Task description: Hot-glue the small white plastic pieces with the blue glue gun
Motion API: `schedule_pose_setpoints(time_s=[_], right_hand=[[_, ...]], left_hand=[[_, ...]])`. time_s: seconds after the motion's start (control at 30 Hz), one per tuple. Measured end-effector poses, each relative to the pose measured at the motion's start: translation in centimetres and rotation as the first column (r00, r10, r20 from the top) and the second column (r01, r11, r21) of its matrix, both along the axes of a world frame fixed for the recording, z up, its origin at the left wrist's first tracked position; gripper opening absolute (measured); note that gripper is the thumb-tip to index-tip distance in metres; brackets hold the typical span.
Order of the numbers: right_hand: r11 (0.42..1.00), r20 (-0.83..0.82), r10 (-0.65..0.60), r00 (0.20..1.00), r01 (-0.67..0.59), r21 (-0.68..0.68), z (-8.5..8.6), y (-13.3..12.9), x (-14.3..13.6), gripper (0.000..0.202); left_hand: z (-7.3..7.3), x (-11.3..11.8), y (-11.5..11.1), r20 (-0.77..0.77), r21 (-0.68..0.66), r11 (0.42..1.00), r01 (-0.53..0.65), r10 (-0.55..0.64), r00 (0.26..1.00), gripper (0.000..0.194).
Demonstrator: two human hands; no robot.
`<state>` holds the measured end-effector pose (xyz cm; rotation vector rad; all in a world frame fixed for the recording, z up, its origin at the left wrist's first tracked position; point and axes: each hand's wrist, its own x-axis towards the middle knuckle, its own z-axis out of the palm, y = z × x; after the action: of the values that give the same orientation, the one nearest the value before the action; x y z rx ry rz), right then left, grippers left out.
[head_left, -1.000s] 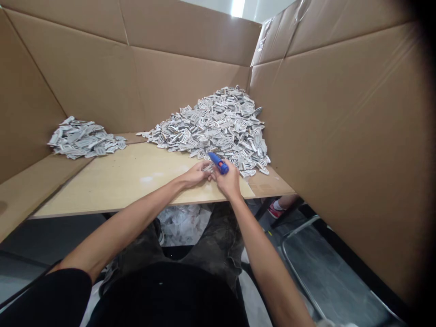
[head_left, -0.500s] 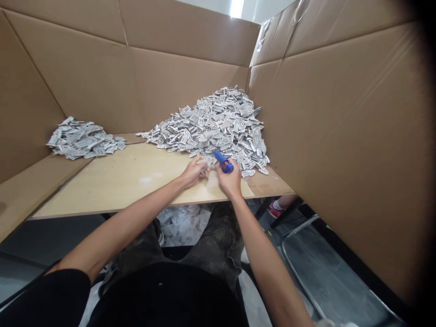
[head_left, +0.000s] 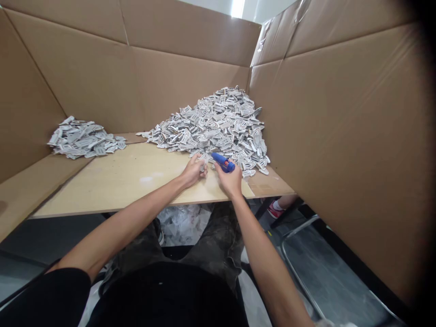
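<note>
My left hand (head_left: 194,171) is closed on a small pale grey plastic piece (head_left: 204,160), pinched at the fingertips. In my right hand (head_left: 230,179) is a blue hand tool (head_left: 223,162) with an orange-red part on its side; its exact kind is unclear. The tool's tapered end points left, towards the piece, with a narrow space between them. Just beyond both hands rises a large heap of flat, slotted grey-white plastic pieces (head_left: 211,122). How the fingers close under the tool is partly hidden.
A smaller heap of similar pieces (head_left: 83,138) lies at the table's left. Cardboard walls (head_left: 190,86) enclose the back and sides of the pale table (head_left: 112,181). Below its front edge is a pile of translucent scraps (head_left: 184,225). Another person's foot in a red shoe (head_left: 275,210) shows at right.
The blue tool has turned slightly, and its tapered end has shifted a little left towards the piece. My left hand has moved only slightly.
</note>
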<state>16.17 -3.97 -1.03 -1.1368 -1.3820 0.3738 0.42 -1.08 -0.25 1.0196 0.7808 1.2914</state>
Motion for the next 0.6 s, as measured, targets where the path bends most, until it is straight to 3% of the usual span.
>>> schedule_pose_setpoints(time_s=[0.17,0.37,0.6], right_hand=[[0.995,0.113,0.02,0.993,-0.009,-0.095,0.0,0.0,-0.1,0.039],[0.995,0.227,0.042,0.973,-0.021,-0.096,-0.2,0.2,-0.2,0.032],[0.997,0.203,0.031,0.979,-0.015,-0.078,-0.8,1.1,-0.1,0.026]], left_hand=[[-0.5,0.3,0.6,0.058,-0.028,0.999,-0.035,0.036,0.998,0.05],[-0.8,-0.1,1.2,0.043,0.016,0.999,0.03,-0.03,0.999,0.041],[-0.6,-0.1,0.9,0.049,0.006,1.0,0.023,-0.023,0.999,0.038]])
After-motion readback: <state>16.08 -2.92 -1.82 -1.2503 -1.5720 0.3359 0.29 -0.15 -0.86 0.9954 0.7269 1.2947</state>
